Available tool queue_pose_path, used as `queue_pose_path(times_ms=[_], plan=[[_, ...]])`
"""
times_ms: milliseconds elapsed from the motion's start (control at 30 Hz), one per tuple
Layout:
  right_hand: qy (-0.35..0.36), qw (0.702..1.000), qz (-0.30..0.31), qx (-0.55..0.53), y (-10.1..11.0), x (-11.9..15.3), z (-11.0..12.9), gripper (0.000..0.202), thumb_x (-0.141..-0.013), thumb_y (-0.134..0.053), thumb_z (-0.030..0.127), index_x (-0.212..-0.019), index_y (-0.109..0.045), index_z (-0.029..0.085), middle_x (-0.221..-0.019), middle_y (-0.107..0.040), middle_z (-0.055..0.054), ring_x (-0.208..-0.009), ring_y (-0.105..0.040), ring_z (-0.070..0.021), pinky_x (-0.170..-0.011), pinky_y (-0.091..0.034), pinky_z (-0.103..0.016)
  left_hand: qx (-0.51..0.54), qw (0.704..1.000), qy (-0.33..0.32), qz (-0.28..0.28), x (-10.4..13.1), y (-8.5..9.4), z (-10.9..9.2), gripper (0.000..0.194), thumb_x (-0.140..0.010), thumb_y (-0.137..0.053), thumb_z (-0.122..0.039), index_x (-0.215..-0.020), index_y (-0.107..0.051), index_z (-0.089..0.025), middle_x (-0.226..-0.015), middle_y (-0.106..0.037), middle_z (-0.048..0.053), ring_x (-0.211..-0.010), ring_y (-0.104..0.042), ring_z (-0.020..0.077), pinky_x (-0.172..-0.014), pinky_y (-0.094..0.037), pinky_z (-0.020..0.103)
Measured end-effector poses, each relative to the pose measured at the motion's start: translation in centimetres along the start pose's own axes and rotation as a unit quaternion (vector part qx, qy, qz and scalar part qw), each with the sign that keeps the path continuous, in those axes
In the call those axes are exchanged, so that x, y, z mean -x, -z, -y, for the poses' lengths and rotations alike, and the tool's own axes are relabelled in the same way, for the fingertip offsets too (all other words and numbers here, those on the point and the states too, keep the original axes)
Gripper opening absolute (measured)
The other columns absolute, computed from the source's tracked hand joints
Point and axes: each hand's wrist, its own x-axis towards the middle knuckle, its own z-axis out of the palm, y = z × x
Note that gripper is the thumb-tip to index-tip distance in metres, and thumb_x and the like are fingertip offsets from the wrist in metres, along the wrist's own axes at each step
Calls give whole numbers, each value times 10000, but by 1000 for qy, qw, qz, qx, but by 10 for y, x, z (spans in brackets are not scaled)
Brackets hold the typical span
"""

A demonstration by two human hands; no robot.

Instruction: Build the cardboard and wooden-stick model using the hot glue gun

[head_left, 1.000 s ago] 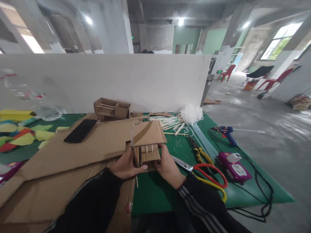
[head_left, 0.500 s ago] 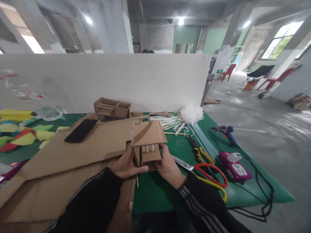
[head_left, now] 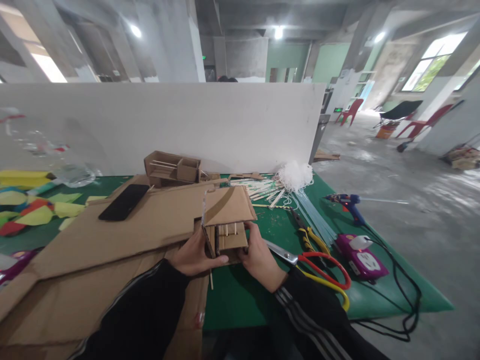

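Observation:
Between my two hands is a small cardboard box [head_left: 229, 206], its flap or lid standing raised at the back. Thin pale sticks [head_left: 230, 229] show inside its front opening. My left hand [head_left: 195, 254] grips the left side, the thumb lying along the lower front edge. Around the right side curl the fingers of my right hand [head_left: 260, 257]; some fingertips are hidden behind the cardboard. Large scissors [head_left: 324, 270] with red and yellow handles lie just right of my right hand. Flat cardboard sheets [head_left: 150, 235] extend under and beside my left forearm.
A black phone [head_left: 124, 202] rests on the cardboard. Behind it stands another cardboard box [head_left: 172, 167] against a white partition [head_left: 210, 125]. Pliers [head_left: 309, 235], a glue gun [head_left: 348, 206], glue sticks [head_left: 315, 215], a purple power strip [head_left: 362, 257] and white string [head_left: 296, 175] lie to the right.
The view has shifted very slightly. Both hands keep the same hold on the cardboard box, with no other visible change.

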Motion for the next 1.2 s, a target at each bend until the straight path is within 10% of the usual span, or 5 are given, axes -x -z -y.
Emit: queue_pose_path(times_ms=[900,1200], plan=[[14,1000,2,-12,34,20,27,654,-856,-587,181,-1447,-309,229,-1535,-284,-137,-1464,-289,-258,-1216,-304,-470,56,998,12,0,0,2,-3,938,-696,-831,-437,-1484,-365,-231,-1487,-505,137,-1388,-470,360,-1160,-387,555],[-83,983,15,164,17,12,25,449,-874,-528,232,-1301,-439,124,-943,-663,-105,-931,-643,-290,-835,-505,-422,80,997,7,12,-2,2,-1,731,-669,-846,-454,-1286,-555,-193,-1466,-519,140,-1404,-445,365,-1176,-362,555]])
